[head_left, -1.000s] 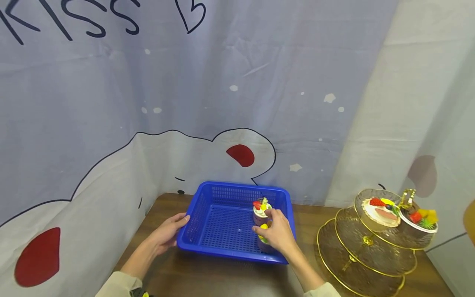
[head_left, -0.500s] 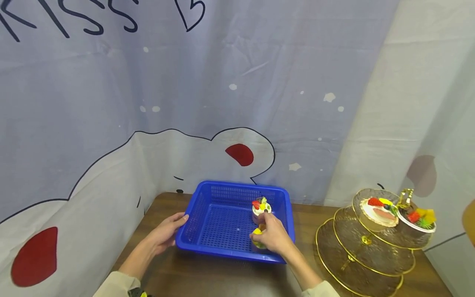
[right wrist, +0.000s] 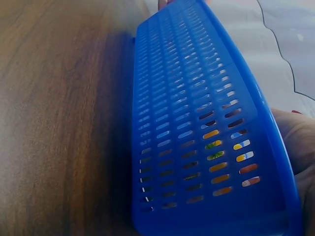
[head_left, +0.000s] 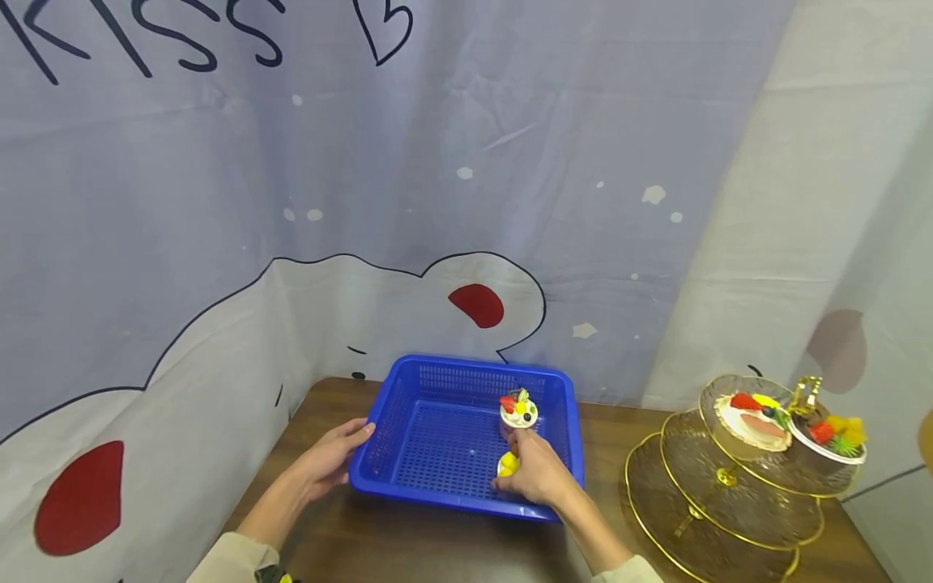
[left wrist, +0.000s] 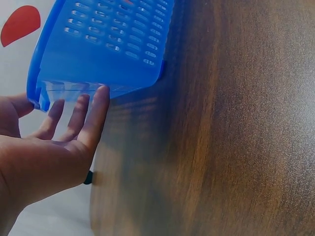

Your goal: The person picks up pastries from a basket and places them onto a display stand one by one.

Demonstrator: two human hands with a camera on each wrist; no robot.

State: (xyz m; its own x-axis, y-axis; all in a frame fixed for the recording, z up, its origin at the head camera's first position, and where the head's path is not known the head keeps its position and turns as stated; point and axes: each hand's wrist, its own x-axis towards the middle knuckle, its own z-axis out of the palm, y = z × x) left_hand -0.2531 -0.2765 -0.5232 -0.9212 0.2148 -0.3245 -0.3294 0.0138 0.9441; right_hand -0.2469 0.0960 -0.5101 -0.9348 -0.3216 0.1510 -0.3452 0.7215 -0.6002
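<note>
A blue perforated plastic basket (head_left: 452,498) stands on the wooden table. My left hand (head_left: 328,460) holds its left rim, the thumb over the edge and the fingers against the outer wall in the left wrist view. Inside at the right, my right hand (head_left: 539,471) grips a dessert cup with yellow fruit on top (head_left: 508,464); the palm and fingers hide most of it. Just behind it sits a cream-topped dessert cup (head_left: 518,413) with strawberry and a dark berry. In the right wrist view, the basket wall (right wrist: 182,98) hides the cups except for colours through the slots.
To the right stands a tiered glass stand with gold rims (head_left: 743,498). Its top plate bears a fruit tart (head_left: 751,429) and a white-rimmed fruit cup (head_left: 831,444). A printed curtain (head_left: 466,162) hangs behind the table (head_left: 408,542).
My right hand has shifted slightly left and closed in on the yellow-topped cup, which moved a little left. The cream-topped cup now shows more fully. My left hand stays on the rim.
</note>
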